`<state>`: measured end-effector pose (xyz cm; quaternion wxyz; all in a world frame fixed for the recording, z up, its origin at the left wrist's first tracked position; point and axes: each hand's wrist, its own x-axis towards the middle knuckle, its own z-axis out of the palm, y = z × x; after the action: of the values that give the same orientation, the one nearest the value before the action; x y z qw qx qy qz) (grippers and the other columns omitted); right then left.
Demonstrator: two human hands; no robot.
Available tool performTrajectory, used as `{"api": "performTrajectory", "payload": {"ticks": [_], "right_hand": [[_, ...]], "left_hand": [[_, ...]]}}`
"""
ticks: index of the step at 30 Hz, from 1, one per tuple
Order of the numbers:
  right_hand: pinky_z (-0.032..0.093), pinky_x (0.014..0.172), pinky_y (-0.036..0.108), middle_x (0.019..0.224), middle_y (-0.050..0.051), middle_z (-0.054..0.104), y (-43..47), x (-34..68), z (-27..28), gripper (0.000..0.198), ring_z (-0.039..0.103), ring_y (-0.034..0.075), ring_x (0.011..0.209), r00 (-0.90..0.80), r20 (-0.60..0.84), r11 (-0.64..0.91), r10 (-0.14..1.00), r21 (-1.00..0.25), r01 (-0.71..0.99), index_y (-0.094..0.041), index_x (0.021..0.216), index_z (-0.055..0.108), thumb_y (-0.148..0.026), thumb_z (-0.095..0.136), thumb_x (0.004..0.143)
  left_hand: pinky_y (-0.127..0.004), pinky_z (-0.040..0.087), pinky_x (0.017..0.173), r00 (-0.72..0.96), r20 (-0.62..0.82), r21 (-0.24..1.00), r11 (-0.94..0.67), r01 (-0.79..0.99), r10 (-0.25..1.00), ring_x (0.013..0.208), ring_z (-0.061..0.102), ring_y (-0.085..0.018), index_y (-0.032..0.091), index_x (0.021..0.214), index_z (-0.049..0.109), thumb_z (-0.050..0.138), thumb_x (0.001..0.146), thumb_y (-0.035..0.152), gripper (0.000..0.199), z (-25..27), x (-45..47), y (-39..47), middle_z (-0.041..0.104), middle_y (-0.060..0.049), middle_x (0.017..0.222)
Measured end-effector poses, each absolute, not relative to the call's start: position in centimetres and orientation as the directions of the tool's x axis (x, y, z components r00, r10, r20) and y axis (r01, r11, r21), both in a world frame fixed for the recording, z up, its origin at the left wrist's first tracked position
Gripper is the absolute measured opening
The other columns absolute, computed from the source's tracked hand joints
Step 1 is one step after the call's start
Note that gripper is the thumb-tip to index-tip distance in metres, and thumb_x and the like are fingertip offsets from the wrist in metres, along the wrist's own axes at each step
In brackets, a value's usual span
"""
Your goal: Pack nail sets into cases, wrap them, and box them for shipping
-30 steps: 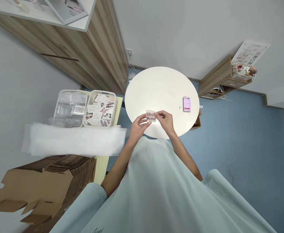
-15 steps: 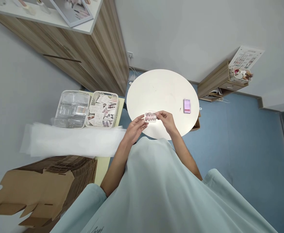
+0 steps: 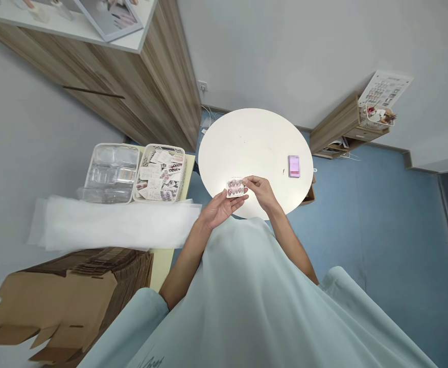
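A small card of press-on nails [image 3: 235, 188], with two rows of pinkish nails, is held above the near edge of the round white table [image 3: 254, 138]. My left hand [image 3: 220, 208] supports it from below, palm up, thumb at its left side and fingers beneath it. With fingertips pinched, my right hand [image 3: 261, 191] grips the card's upper right corner. On the table's right side lies a pink-purple box [image 3: 293, 166], apart from both hands.
Left of the table, a white basket [image 3: 136, 191] holds several nail cards, beside a bin of clear plastic boxes [image 3: 111, 174]. White translucent sheets [image 3: 120, 222] and stacked flat cardboard boxes [image 3: 55, 301] lie nearer. A wooden cabinet [image 3: 170, 76] stands behind; a low shelf [image 3: 338, 120] is at right.
My left hand has slid right under the card, its fingers now stretched beneath it. The card has shifted slightly left and lower, with my right hand still at its corner.
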<state>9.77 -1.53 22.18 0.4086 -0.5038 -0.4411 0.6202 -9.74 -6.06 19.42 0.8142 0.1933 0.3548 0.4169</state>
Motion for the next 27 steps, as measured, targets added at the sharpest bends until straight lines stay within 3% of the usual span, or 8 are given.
{"api": "performTrajectory", "payload": {"ticks": [5,10,18,23,27], "right_hand": [[0.061,0.103,0.042,0.098,0.005,0.083,-1.8,9.4,22.1,0.055,0.077,0.025,0.103,-0.081,-0.268,-0.270,0.960,-0.963,-0.007,-0.023,0.093,0.083,-0.076,0.092,0.079],[0.060,0.109,0.043,0.111,0.008,0.085,-2.3,9.0,22.6,0.056,0.078,0.027,0.114,0.059,-0.178,-0.183,0.982,-0.979,0.092,-0.025,0.103,0.081,-0.079,0.078,0.091],[0.062,0.095,0.040,0.099,0.004,0.084,-3.1,7.6,23.8,0.040,0.077,0.024,0.099,0.037,-0.164,-0.168,0.986,-0.966,0.195,-0.027,0.091,0.080,-0.066,0.088,0.086],[0.061,0.087,0.039,0.098,0.004,0.084,-2.8,7.4,22.8,0.036,0.076,0.024,0.095,0.066,-0.207,-0.217,0.976,-0.949,0.231,-0.026,0.088,0.079,-0.063,0.084,0.089],[0.061,0.086,0.039,0.095,0.004,0.084,-2.2,8.3,22.1,0.038,0.076,0.024,0.094,0.099,-0.209,-0.227,0.973,-0.944,0.240,-0.026,0.086,0.077,-0.064,0.083,0.087]], "left_hand": [[-0.052,0.056,0.123,0.362,-0.395,0.654,0.535,-0.535,0.844,0.144,0.072,-0.040,0.021,0.130,0.080,0.091,0.088,0.072,0.067,19.5,-9.7,-5.9,0.078,-0.019,0.149],[-0.050,0.053,0.124,0.285,-0.399,0.695,0.490,-0.526,0.871,0.144,0.072,-0.036,0.023,0.132,0.076,0.096,0.085,0.067,0.067,19.9,-9.5,-5.9,0.073,-0.019,0.156],[-0.050,0.054,0.122,-0.018,-0.360,0.891,0.338,-0.305,0.933,0.142,0.071,-0.034,0.023,0.133,0.069,0.099,0.079,0.059,0.072,19.6,-8.8,-6.2,0.072,-0.018,0.154],[-0.049,0.061,0.113,-0.064,-0.319,0.934,0.302,-0.190,0.946,0.137,0.073,-0.036,0.022,0.134,0.070,0.097,0.079,0.056,0.070,19.1,-8.5,-6.2,0.071,-0.018,0.153],[-0.048,0.059,0.115,-0.069,-0.315,0.933,0.296,-0.204,0.946,0.140,0.072,-0.036,0.021,0.137,0.072,0.094,0.083,0.056,0.068,18.6,-8.9,-6.3,0.070,-0.019,0.157]]}}
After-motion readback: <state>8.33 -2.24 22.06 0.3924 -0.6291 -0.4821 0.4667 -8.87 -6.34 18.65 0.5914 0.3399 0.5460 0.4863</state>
